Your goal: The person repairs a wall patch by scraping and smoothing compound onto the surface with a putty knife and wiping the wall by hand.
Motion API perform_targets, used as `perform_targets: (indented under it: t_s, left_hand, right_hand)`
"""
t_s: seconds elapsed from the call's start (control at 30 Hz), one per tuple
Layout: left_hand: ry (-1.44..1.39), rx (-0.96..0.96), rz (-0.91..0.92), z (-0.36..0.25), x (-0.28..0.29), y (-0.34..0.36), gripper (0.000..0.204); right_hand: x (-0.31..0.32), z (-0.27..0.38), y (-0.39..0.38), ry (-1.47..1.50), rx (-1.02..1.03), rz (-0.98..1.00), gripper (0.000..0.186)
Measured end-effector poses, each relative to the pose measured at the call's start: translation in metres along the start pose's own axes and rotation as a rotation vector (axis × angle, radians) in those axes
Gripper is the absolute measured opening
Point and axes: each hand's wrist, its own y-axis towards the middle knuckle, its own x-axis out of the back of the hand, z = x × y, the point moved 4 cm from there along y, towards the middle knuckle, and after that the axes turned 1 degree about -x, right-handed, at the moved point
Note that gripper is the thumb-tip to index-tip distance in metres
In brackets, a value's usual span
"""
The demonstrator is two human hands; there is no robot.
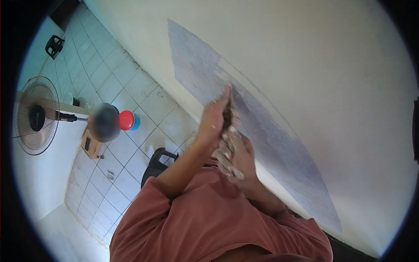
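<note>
My left hand (pixel 211 120) is raised in front of the wall (pixel 340 87), fingers closed around a small brown thing (pixel 227 114) that I cannot make out clearly. Just below it and touching is my right hand (pixel 233 157), its bent fingers heavily coated in pale paste; what they grip, if anything, is hidden. Both hands are over a long, rough grey-blue patch (pixel 283 148) on the cream wall, with pale smears along its upper edge.
On the tiled floor (pixel 109 174) at left are a standing fan (pixel 37 114), a blurred dark round shape (pixel 104 122), a red-lidded blue container (pixel 127 120) and a wooden box (pixel 91 146). One black stool (pixel 155 168) is beside me, another (pixel 54 46) farther back.
</note>
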Motion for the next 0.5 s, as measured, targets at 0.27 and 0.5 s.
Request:
perform_targets:
  t_s: [0.27, 0.5]
  left_hand:
    - [-0.032, -0.121, -0.062, -0.015, 0.006, 0.006, 0.044]
    - [-0.134, 0.006, 0.092, -0.023, 0.012, 0.013, 0.038]
  right_hand:
    - [-0.007, 0.004, 0.013, -0.001, 0.007, -0.042, 0.022]
    - [-0.026, -0.002, 0.019, -0.023, -0.002, -0.032, 0.026]
